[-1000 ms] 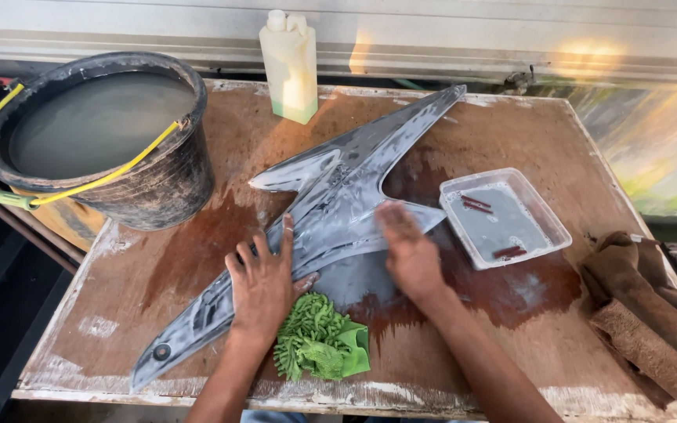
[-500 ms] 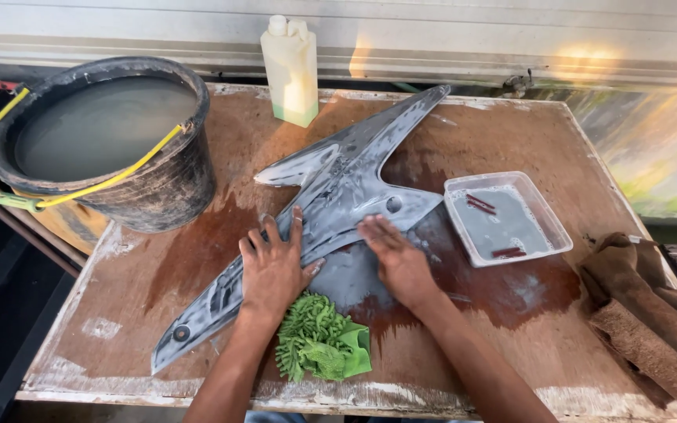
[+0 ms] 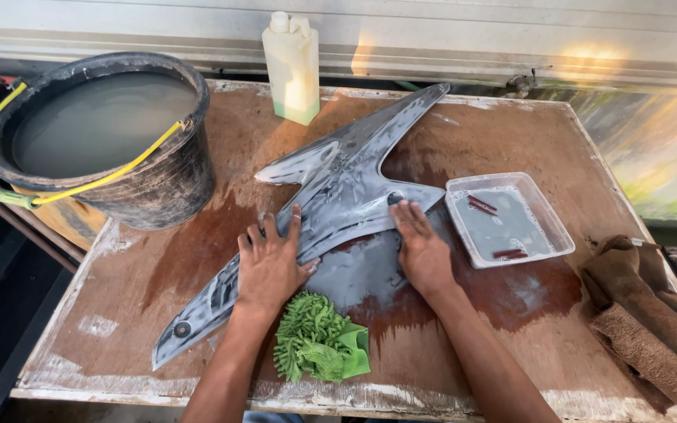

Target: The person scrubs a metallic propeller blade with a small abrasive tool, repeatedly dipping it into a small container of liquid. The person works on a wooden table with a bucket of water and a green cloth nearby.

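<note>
1. Green microfibre wash mitt (image 3: 319, 338): lies crumpled on the near part of the table, between the two forearms, just short of the panel. Neither hand touches it.
2. Left hand (image 3: 269, 262): pressed flat, fingers spread, palm down on the lower arm of the grey plastic body panel (image 3: 338, 196). It grips nothing.
3. Right hand (image 3: 422, 249): likewise flat and open, fingers extended together, resting on the panel's lower edge near a dark round hole. It holds nothing.
4. Grey plastic body panel: long, pointed and forked, lying diagonally across the table centre from near left to far right. Its surface is wet and streaked with soapy film.
5. Clear square tray (image 3: 507, 219): stands just right of the panel, holding shallow cloudy water and a few small dark red pieces.
6. Brown towel (image 3: 644, 321): bunched at the table's right edge, well apart from the hands.
7. Black bucket (image 3: 99, 141): stands at the far left corner, nearly full of murky grey water, with a yellow handle lying across its rim.
8. Pale plastic bottle (image 3: 291, 66): upright at the far edge, a little green liquid at its bottom.
9. Wooden table (image 3: 197, 251): worn plywood, darkened by wet patches round the panel. A pale corrugated wall runs behind it.
</note>
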